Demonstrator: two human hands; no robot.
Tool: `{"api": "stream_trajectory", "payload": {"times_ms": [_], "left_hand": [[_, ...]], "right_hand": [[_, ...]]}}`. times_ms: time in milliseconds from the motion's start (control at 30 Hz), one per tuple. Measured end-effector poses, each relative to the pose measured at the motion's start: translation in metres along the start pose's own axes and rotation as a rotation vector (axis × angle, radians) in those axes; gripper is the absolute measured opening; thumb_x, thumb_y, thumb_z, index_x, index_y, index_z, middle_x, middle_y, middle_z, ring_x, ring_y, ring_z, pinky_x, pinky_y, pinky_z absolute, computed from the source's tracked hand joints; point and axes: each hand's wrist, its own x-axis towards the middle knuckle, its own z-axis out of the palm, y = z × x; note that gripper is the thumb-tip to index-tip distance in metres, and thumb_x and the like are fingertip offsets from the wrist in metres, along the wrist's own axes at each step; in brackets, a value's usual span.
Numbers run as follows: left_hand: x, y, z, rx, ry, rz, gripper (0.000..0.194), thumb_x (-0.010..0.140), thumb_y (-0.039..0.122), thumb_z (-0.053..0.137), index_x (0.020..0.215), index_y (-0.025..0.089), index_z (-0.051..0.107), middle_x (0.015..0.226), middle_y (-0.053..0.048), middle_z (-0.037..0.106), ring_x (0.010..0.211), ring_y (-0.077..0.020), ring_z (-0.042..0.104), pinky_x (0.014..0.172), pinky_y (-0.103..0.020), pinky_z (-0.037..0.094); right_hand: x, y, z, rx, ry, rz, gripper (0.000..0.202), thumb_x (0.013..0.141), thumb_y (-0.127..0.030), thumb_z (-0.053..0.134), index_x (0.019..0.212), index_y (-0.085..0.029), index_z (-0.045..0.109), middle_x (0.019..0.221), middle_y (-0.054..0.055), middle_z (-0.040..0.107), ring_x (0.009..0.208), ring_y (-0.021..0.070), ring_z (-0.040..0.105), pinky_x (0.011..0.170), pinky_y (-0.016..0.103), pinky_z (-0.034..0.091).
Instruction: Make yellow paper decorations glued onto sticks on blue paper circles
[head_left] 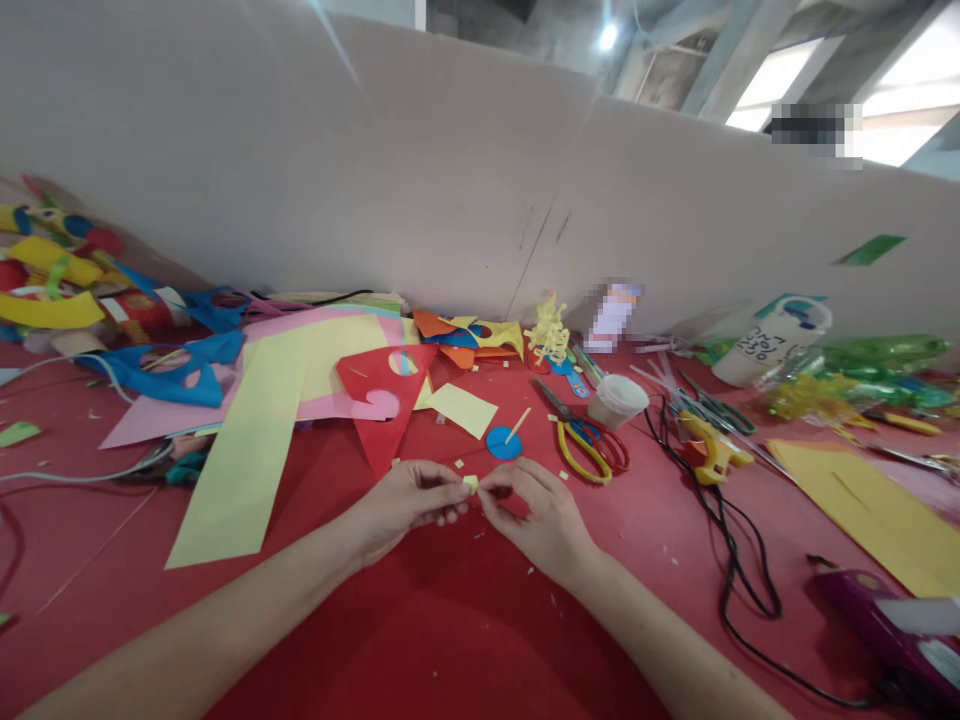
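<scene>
The 1 view comes from a camera worn on the person's head, facing forward and down over the red tabletop (442, 620). It sits near enough that 2 forearms enter from the bottom edge, and wide enough to take in the pale partition (337, 160) behind and the ceiling (675, 70) above.

And there, top right of centre, light (608, 38) glared! Green strip (876, 250) showed on pale wall (450, 170), far right; purple device (862, 610) lay lower right.
</scene>
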Motion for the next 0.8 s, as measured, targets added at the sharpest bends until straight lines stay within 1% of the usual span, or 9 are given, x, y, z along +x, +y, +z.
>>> {"api": "stream_trajectory", "payload": {"times_ms": [233,467,533,667,800], "left_hand": [[-0.0019,0.0024,0.0016,0.010,-0.021,-0.015,0.017,0.067,0.031,0.072,0.065,0.015,0.067,0.058,0.001,0.061,0.054,-0.0067,0.050,0.058,-0.021,0.041],[-0.0009,-0.0005,0.0026,0.024,-0.032,-0.031,0.018,0.066,0.032,0.072,0.066,0.015,0.068,0.060,0.000,0.063,0.055,-0.0077,0.051,0.058,-0.022,0.041],[-0.0006,0.0000,0.0025,0.018,-0.030,-0.034,0.018,0.066,0.032,0.072,0.066,0.015,0.068,0.060,0.000,0.063,0.055,-0.0076,0.051,0.058,-0.022,0.041],[0.0004,0.0021,0.0010,-0.012,0.005,-0.045,0.018,0.065,0.032,0.073,0.067,0.015,0.068,0.061,0.000,0.062,0.056,-0.0073,0.051,0.059,-0.021,0.041],[0.0009,0.0027,0.0004,-0.018,0.008,-0.064,0.017,0.066,0.031,0.072,0.068,0.014,0.069,0.061,0.000,0.062,0.056,-0.0072,0.051,0.060,-0.021,0.041]], "right_hand": [[-0.0002,-0.0005,0.0014,-0.086,0.003,-0.095,0.012,0.077,-0.010,0.049,0.075,-0.021,0.055,0.067,0.002,0.061,0.063,0.0137,0.057,0.061,0.026,0.048],[-0.0026,0.0009,0.0017,-0.198,-0.070,-0.172,0.012,0.078,-0.010,0.046,0.076,-0.021,0.052,0.067,0.002,0.061,0.065,0.0155,0.056,0.063,0.029,0.048],[-0.0020,0.0014,0.0010,-0.182,-0.080,-0.162,0.012,0.079,-0.010,0.046,0.077,-0.021,0.052,0.069,0.003,0.061,0.066,0.0154,0.056,0.064,0.029,0.049],[0.0009,0.0016,-0.0012,-0.078,-0.051,-0.086,0.011,0.079,-0.010,0.049,0.080,-0.020,0.054,0.074,0.003,0.062,0.069,0.0147,0.058,0.064,0.026,0.049],[0.0020,0.0010,-0.0022,-0.040,-0.041,-0.049,0.012,0.078,-0.010,0.049,0.080,-0.020,0.056,0.072,0.003,0.062,0.068,0.0145,0.058,0.063,0.026,0.049]]}}
